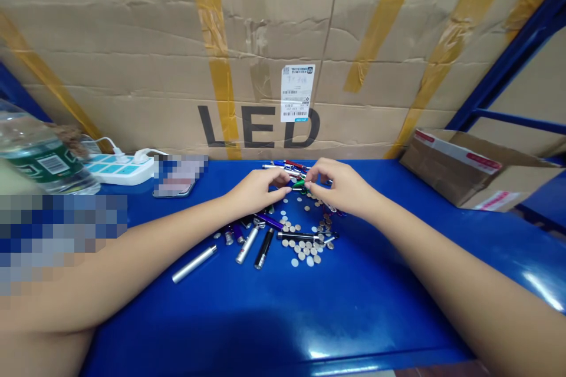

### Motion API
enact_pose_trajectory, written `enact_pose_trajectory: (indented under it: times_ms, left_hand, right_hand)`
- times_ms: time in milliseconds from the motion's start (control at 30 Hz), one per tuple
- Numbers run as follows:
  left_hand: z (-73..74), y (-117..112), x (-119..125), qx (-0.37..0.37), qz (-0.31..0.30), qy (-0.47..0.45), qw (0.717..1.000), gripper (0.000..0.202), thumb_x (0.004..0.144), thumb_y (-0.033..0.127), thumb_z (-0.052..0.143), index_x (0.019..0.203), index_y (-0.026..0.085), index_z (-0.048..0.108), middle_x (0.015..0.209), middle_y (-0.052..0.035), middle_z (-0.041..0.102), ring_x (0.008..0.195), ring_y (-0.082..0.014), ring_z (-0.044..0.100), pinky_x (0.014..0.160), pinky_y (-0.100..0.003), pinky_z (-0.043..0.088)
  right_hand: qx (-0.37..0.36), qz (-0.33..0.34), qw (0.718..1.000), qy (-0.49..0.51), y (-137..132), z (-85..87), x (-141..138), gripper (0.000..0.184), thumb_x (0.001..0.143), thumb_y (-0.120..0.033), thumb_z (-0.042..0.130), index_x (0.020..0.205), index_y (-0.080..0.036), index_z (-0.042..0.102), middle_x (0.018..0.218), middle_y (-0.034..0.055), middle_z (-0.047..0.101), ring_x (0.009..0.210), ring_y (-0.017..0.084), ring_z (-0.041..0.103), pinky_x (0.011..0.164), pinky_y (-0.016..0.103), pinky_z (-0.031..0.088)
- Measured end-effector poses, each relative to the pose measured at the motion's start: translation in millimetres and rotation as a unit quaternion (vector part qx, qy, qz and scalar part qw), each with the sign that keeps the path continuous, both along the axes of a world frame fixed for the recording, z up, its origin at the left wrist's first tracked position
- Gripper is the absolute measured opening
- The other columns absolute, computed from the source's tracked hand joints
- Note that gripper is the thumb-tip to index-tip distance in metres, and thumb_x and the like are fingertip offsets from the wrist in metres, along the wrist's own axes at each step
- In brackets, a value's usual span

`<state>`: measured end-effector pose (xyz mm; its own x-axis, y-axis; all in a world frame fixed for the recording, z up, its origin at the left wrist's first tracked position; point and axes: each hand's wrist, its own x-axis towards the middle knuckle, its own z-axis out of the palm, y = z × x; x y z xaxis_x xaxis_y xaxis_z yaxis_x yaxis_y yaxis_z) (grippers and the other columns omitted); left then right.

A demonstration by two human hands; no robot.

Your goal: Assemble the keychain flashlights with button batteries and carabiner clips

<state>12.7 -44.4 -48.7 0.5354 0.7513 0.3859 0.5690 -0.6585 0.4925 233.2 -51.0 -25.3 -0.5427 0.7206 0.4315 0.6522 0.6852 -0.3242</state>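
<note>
The left hand (256,187) pinches one end of a small green pen light (299,184); the right hand (340,185) pinches the other end — fingertips nearly meeting. Just below the grip lie button cells (303,244) and loose pen tubes (247,244) — on the blue table (354,306).

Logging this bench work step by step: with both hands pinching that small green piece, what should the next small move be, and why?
Probably lift the green piece slightly: left hand and right hand pinch it over the button cells.
</note>
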Motion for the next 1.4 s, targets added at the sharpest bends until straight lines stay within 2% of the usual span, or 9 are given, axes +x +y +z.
enact_pose_trajectory:
  times_ms: [100,167,400,567,700,833,1000,1400]
  left_hand:
    - [-0.6,1,-1,-0.002,0.010,-0.010,1.000,0.013,0.085,0.027,0.059,0.095,0.020,0.060,0.095,-0.0019,0.070,0.089,-0.0163,0.066,0.081,-0.030,0.051]
    - [-1.0,1,-1,-0.003,0.011,-0.005,1.000,0.013,0.084,0.027,0.059,0.095,0.019,0.060,0.095,-0.0022,0.070,0.090,-0.0166,0.066,0.082,-0.030,0.051]
    - [-0.9,-1,0,0.000,0.009,0.023,1.000,0.015,0.084,0.027,0.060,0.097,0.019,0.061,0.100,-0.0038,0.070,0.094,-0.0184,0.065,0.084,-0.032,0.051]
    - [-1.7,0,0,0.000,0.004,0.023,1.000,0.016,0.085,0.028,0.059,0.097,0.019,0.061,0.101,-0.0041,0.070,0.095,-0.0191,0.066,0.084,-0.033,0.051]
    - [-2.0,-1,1,0.004,-0.012,0.022,1.000,0.014,0.085,0.026,0.059,0.096,0.018,0.061,0.098,-0.0040,0.071,0.092,-0.0186,0.066,0.082,-0.032,0.051]
    - [-1.5,-3,2,0.008,-0.019,0.013,1.000,0.014,0.085,0.027,0.059,0.096,0.018,0.061,0.095,-0.0031,0.071,0.090,-0.0184,0.067,0.080,-0.031,0.051]
    - [-1.7,-4,3,0.005,-0.025,-0.001,1.000,0.014,0.086,0.027,0.058,0.096,0.018,0.061,0.094,-0.0030,0.072,0.090,-0.0182,0.067,0.081,-0.031,0.051]
    - [-3.6,-2,1,0.013,-0.025,-0.014,0.999,0.014,0.086,0.026,0.059,0.098,0.019,0.060,0.095,-0.0021,0.071,0.090,-0.0162,0.068,0.082,-0.030,0.052]
  right_hand:
    - [-0.092,0.030,0.988,-0.116,-3,4.5,3,0.013,0.077,-0.029,0.064,0.086,-0.021,0.070,0.087,0.0037,0.066,0.078,0.017,0.059,0.070,0.029,0.045]
    - [-0.125,0.040,0.979,-0.158,-3,4.8,5,0.015,0.077,-0.030,0.066,0.088,-0.022,0.072,0.089,0.0038,0.067,0.078,0.017,0.060,0.070,0.028,0.046]
    - [-0.106,0.056,0.975,-0.186,2,-7.2,2,0.015,0.079,-0.018,0.060,0.086,-0.022,0.073,0.089,0.0034,0.069,0.081,0.017,0.061,0.074,0.027,0.046]
    - [-0.090,0.034,0.982,-0.161,-2,-9.7,-3,0.013,0.077,-0.018,0.059,0.081,-0.020,0.071,0.087,0.0033,0.067,0.079,0.016,0.059,0.071,0.026,0.044]
    - [0.010,-0.004,0.999,-0.039,-2,-7.0,-5,0.011,0.079,-0.021,0.058,0.083,-0.017,0.069,0.083,0.0044,0.060,0.073,0.015,0.056,0.067,0.026,0.043]
    - [0.083,-0.002,0.994,0.073,-2,-7.3,-8,0.012,0.081,-0.025,0.060,0.086,-0.017,0.069,0.079,0.0033,0.056,0.069,0.014,0.054,0.063,0.026,0.042]
    - [0.074,0.034,0.993,0.086,-3,-12.4,-10,0.013,0.082,-0.022,0.060,0.090,-0.017,0.069,0.080,0.0033,0.055,0.072,0.015,0.056,0.065,0.028,0.044]
    - [0.064,0.036,0.996,0.053,-1,-13.1,-10,0.015,0.082,-0.021,0.060,0.094,-0.017,0.070,0.079,0.0028,0.056,0.070,0.014,0.056,0.063,0.027,0.043]
